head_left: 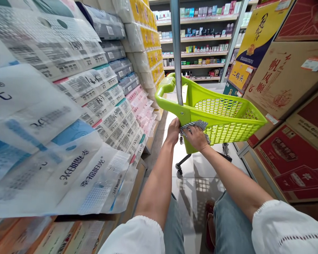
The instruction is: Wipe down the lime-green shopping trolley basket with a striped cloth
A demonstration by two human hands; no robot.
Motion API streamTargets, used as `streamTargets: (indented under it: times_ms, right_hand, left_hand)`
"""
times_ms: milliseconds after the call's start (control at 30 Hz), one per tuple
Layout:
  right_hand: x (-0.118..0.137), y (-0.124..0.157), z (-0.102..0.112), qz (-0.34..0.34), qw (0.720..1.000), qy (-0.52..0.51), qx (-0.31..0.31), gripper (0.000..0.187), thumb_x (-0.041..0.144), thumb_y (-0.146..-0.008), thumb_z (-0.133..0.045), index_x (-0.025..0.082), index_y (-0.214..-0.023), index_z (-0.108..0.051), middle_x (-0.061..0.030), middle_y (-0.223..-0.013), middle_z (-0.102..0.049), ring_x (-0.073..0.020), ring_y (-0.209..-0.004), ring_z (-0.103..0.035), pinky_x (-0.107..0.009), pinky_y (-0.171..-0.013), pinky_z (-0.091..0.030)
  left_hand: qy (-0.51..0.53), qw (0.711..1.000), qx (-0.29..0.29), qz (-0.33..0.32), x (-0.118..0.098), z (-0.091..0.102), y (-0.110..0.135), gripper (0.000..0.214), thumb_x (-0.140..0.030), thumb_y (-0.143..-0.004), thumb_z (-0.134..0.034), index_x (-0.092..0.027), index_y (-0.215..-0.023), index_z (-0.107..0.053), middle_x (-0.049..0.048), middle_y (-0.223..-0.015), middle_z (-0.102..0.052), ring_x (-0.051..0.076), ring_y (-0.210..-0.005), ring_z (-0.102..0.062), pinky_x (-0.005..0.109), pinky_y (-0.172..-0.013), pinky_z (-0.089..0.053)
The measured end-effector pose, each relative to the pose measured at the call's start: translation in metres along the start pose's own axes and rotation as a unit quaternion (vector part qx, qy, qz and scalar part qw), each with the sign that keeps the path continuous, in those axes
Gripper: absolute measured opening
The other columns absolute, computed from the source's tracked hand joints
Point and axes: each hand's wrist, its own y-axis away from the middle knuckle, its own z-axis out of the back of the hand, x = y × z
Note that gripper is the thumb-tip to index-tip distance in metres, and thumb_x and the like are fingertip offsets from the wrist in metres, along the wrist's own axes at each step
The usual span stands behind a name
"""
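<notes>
A lime-green shopping cart (225,121) with a perforated basket stands in front of me on black legs with casters. My right hand (196,137) presses a striped cloth (198,124) against the cart's green side, fingers curled over the cloth. My left hand (173,131) closes around the near edge of the cart, just left of the cloth, with its thumb up. A grey metal pole (177,53) rises past the basket's handle end. Some of the cloth is hidden under my right hand.
Stacked tissue packs (95,102) line the left side, with plastic-wrapped yellow and white rolls (145,38) beyond. Cardboard cartons (288,77) rise close on the right. Shelves of small boxes and bottles (196,53) stand at the aisle's far end. My legs flank tiled floor (188,197).
</notes>
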Motion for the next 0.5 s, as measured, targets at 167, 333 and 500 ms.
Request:
streamTargets:
  times_ms: [167, 333, 500]
  right_hand:
    - [0.007, -0.037, 0.032, -0.058, 0.995, -0.007, -0.083, 0.037, 0.031, -0.096, -0.033, 0.026, -0.127, -0.053, -0.0114, -0.123, -0.053, -0.0261, -0.102, -0.047, -0.042, -0.088, -0.037]
    - [0.019, -0.056, 0.036, -0.095, 0.987, -0.022, -0.131, 0.037, 0.035, -0.095, -0.035, 0.024, -0.126, -0.053, -0.0123, -0.123, -0.052, -0.027, -0.104, -0.046, -0.043, -0.09, -0.037]
    - [0.017, -0.028, 0.002, -0.095, 0.99, -0.024, -0.098, 0.038, 0.035, -0.094, -0.038, 0.02, -0.124, -0.055, -0.0136, -0.12, -0.053, -0.026, -0.101, -0.048, -0.042, -0.089, -0.04]
  left_hand:
    - [-0.001, 1.0, 0.009, -0.004, -0.007, -0.002, 0.002, 0.031, -0.043, -0.089, -0.049, -0.018, -0.103, -0.061, 0.0043, -0.094, -0.065, 0.015, -0.086, -0.058, 0.028, -0.079, -0.046]
    - [-0.014, 1.0, -0.003, 0.015, -0.008, -0.002, 0.0, 0.025, -0.032, -0.09, -0.046, -0.018, -0.103, -0.061, 0.0043, -0.094, -0.065, 0.014, -0.085, -0.057, 0.028, -0.08, -0.047]
    - [-0.004, 1.0, -0.006, 0.007, -0.002, 0.002, -0.002, 0.025, -0.036, -0.089, -0.047, -0.019, -0.102, -0.06, 0.0037, -0.093, -0.065, 0.015, -0.084, -0.058, 0.028, -0.079, -0.047]
